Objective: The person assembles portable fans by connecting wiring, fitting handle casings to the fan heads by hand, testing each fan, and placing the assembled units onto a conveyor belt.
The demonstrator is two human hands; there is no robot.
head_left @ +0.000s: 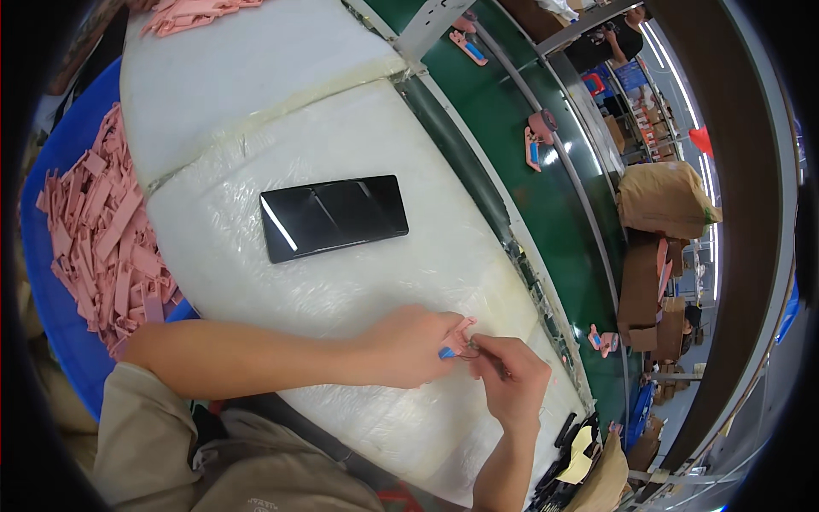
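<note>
My left hand [408, 348] is closed around a small pink plastic part [461, 333]. A blue piece [446, 352] shows at the part's lower edge. My right hand [516, 375] meets it from the right, thumb and fingers pinched together at the part's end. Something thin and dark, perhaps a wire, shows between the two hands; it is too small to name. Both hands are over the plastic-wrapped white work surface [341, 290]. Beyond them a black phone-like slab [335, 218] with a glossy face lies flat.
To the left stands a blue tub [41, 256] heaped with pink plastic pieces [111, 239]. More pink pieces [192, 13] lie at the far end. A green conveyor belt [503, 102] on the right carries several pink-and-blue assemblies [533, 147]. Cardboard boxes [640, 290] stand beyond it.
</note>
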